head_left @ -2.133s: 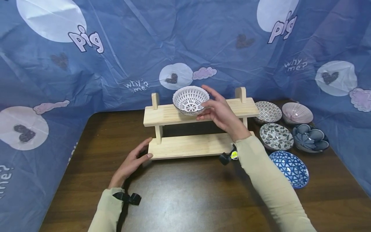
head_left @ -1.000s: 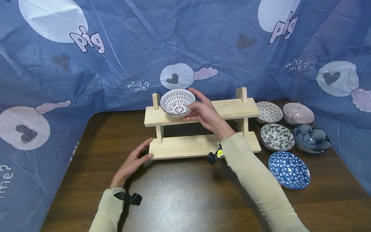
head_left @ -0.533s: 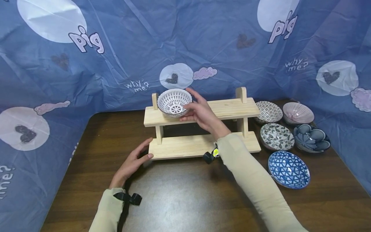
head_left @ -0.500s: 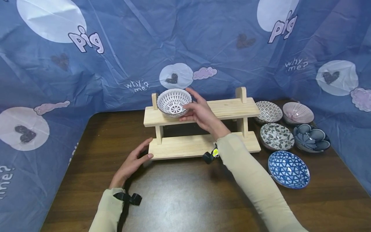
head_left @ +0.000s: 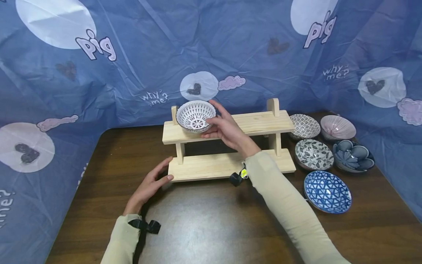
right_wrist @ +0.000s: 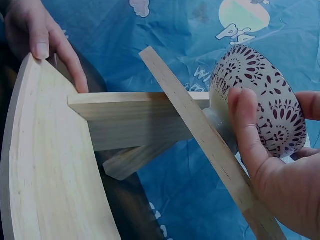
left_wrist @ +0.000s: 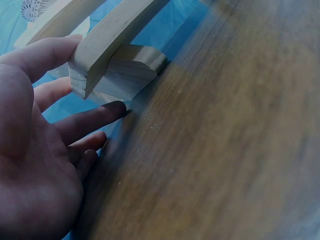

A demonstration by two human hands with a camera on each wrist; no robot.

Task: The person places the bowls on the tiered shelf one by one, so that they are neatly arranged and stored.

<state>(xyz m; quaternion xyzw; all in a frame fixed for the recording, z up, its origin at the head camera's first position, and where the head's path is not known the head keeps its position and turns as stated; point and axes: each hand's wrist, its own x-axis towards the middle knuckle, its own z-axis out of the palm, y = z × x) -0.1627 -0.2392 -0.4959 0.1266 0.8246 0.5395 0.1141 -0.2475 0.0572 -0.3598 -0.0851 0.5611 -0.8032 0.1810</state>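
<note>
My right hand (head_left: 227, 130) holds a small white bowl with a dark pattern (head_left: 196, 116), thumb inside the rim and fingers round its outside. The bowl sits at the left part of the upper board of a two-tier wooden display shelf (head_left: 263, 123), beside the left upright peg. In the right wrist view, the bowl's foot (right_wrist: 220, 122) meets the upper board's surface. My left hand (head_left: 150, 187) is at the left end of the lower board (head_left: 211, 167). Its thumb and forefinger touch the two corners there, and the other fingers lie loosely extended in the left wrist view.
Right of the shelf stand several bowls: a lattice-patterned one (head_left: 303, 126), a pink striped one (head_left: 337, 127), a leaf-patterned one (head_left: 314, 154), a dark blue petal-shaped one (head_left: 353, 156) and a blue triangle-patterned one (head_left: 327, 191). A blue printed cloth (head_left: 230, 44) hangs behind the table (head_left: 204, 227).
My right hand has moved the white bowl left along the upper board, near the left peg; over the last half second it barely shifts. The left hand has stayed at the lower board's end.
</note>
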